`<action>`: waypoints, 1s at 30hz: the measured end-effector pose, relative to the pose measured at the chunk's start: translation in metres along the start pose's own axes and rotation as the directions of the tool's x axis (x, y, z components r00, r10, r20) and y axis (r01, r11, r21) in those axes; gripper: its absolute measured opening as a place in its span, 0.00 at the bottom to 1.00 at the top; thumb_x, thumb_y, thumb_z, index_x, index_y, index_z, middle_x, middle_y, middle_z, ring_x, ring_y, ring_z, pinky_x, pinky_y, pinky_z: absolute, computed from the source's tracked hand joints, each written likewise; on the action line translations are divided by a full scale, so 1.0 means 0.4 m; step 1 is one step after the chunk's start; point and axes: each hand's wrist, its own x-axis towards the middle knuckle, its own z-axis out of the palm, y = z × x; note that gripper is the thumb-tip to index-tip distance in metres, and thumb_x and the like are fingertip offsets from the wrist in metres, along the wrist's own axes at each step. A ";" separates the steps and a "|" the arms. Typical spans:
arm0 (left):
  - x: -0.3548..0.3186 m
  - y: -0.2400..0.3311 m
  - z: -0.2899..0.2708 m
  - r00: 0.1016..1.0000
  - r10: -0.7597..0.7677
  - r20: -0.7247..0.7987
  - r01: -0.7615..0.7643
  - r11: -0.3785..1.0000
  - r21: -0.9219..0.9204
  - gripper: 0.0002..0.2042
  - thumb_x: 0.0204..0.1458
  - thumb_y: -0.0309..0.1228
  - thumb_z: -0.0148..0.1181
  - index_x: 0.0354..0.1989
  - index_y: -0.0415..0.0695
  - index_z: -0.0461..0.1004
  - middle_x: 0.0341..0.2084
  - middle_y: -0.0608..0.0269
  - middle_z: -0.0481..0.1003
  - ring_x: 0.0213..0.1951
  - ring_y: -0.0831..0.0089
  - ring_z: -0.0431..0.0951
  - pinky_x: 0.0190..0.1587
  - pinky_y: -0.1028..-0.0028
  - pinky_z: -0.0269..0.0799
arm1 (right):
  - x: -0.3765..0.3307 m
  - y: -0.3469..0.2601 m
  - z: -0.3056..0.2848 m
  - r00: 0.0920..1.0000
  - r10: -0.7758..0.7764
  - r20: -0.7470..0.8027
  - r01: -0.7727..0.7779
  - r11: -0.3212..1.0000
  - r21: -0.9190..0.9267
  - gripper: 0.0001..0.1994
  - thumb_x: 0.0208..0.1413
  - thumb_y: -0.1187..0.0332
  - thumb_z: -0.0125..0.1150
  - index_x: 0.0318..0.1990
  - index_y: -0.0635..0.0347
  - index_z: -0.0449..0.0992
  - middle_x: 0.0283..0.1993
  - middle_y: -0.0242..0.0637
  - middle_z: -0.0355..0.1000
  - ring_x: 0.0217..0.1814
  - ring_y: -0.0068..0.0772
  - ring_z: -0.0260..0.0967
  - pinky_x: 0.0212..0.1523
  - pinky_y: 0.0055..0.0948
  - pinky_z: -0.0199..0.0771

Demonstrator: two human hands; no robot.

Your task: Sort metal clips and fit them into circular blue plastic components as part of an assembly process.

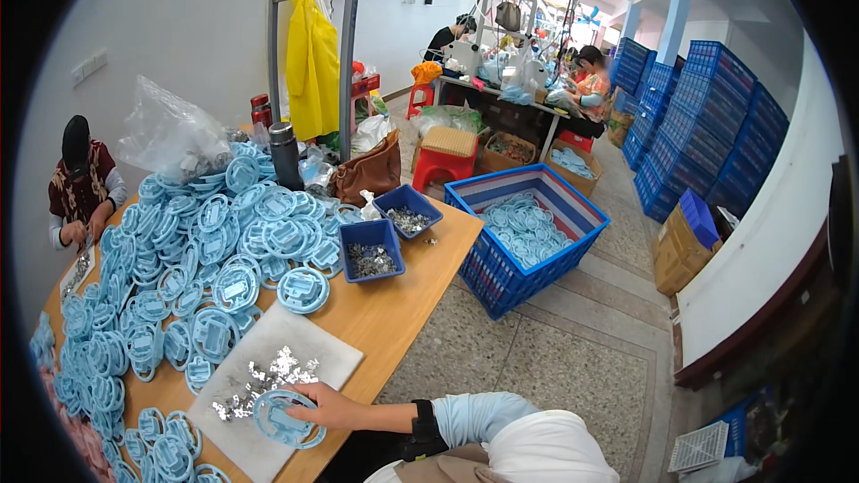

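My right hand (pixel 327 407) is closed on a light blue round plastic part (pixel 271 425), an open ring with a shaped centre, gripping its right side between thumb and fingers. It is held over the near end of a white board (pixel 309 340). Beside the ring, a loose pile of small shiny metal clips (pixel 284 367) lies on the board. A large heap of the same blue parts (pixel 210 233) spreads over the table to the left, and a smaller group (pixel 170 452) lies nearer me. My left hand is out of view.
Two dark blue bins (pixel 371 234) of metal pieces stand on the wooden table (pixel 438 246), near a black thermos (pixel 285 156) and brown bag (pixel 369 170). A blue crate (pixel 501 282) of blue parts is beyond the table edge. A co-worker (pixel 85 183) sits at far left.
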 end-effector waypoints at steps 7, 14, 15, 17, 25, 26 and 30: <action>0.022 -0.024 -0.074 0.992 0.000 -0.128 0.011 0.997 0.080 0.22 0.51 0.37 0.61 0.52 0.43 0.65 0.25 0.65 0.69 0.22 0.75 0.69 0.23 0.75 0.66 | -0.019 -0.001 -0.012 0.999 -0.011 0.042 0.009 0.999 0.038 0.18 0.56 0.68 0.58 0.52 0.67 0.69 0.44 0.32 0.72 0.44 0.16 0.65 0.47 0.21 0.66; -0.003 -0.183 -0.349 0.951 -0.021 -0.309 0.053 0.994 0.096 0.21 0.50 0.38 0.62 0.50 0.42 0.67 0.19 0.66 0.68 0.17 0.77 0.68 0.18 0.77 0.64 | -0.015 -0.036 0.002 0.997 -0.050 0.063 0.068 0.944 -0.322 0.19 0.55 0.66 0.58 0.53 0.66 0.70 0.43 0.38 0.74 0.43 0.21 0.68 0.43 0.23 0.70; 0.026 -0.215 -0.362 0.959 -0.034 -0.280 0.056 0.996 0.070 0.21 0.50 0.38 0.62 0.49 0.42 0.68 0.18 0.67 0.68 0.17 0.78 0.68 0.18 0.78 0.63 | -0.025 -0.052 -0.013 0.997 0.041 0.060 -0.022 0.956 -0.294 0.19 0.54 0.66 0.60 0.53 0.62 0.71 0.44 0.40 0.75 0.42 0.25 0.71 0.41 0.26 0.73; -0.029 -0.179 -0.303 0.892 -0.062 -0.448 0.035 0.997 -0.070 0.14 0.51 0.37 0.60 0.45 0.48 0.70 0.09 0.76 0.58 0.08 0.89 0.54 0.09 0.83 0.46 | -0.019 -0.052 -0.012 0.961 -0.213 0.174 0.275 0.781 -0.561 0.18 0.52 0.68 0.59 0.51 0.58 0.73 0.43 0.43 0.76 0.38 0.34 0.75 0.38 0.29 0.74; -0.178 -0.063 -0.202 0.633 0.360 -0.686 -0.052 0.903 0.426 0.33 0.44 0.30 0.65 0.58 0.34 0.58 0.48 0.47 0.69 0.32 0.72 0.77 0.33 0.74 0.74 | -0.002 -0.099 0.020 0.772 -0.388 0.503 0.633 0.408 -0.658 0.17 0.47 0.77 0.58 0.48 0.60 0.74 0.33 0.46 0.72 0.29 0.48 0.71 0.28 0.35 0.71; -0.226 -0.046 -0.222 0.593 0.392 -0.704 -0.067 0.895 0.442 0.33 0.44 0.29 0.65 0.58 0.34 0.58 0.48 0.47 0.69 0.32 0.71 0.78 0.32 0.74 0.74 | -0.001 -0.103 0.028 0.758 -0.378 0.531 0.652 0.418 -0.633 0.17 0.47 0.78 0.58 0.48 0.60 0.74 0.33 0.47 0.72 0.30 0.49 0.71 0.29 0.36 0.71; -0.382 0.214 -0.294 0.554 0.435 -0.710 -0.179 0.895 0.409 0.34 0.45 0.26 0.64 0.60 0.34 0.54 0.48 0.47 0.68 0.31 0.72 0.77 0.26 0.80 0.71 | -0.001 -0.099 0.009 0.772 -0.325 0.546 0.635 0.436 -0.638 0.18 0.47 0.79 0.57 0.49 0.61 0.74 0.34 0.49 0.72 0.30 0.49 0.71 0.29 0.37 0.71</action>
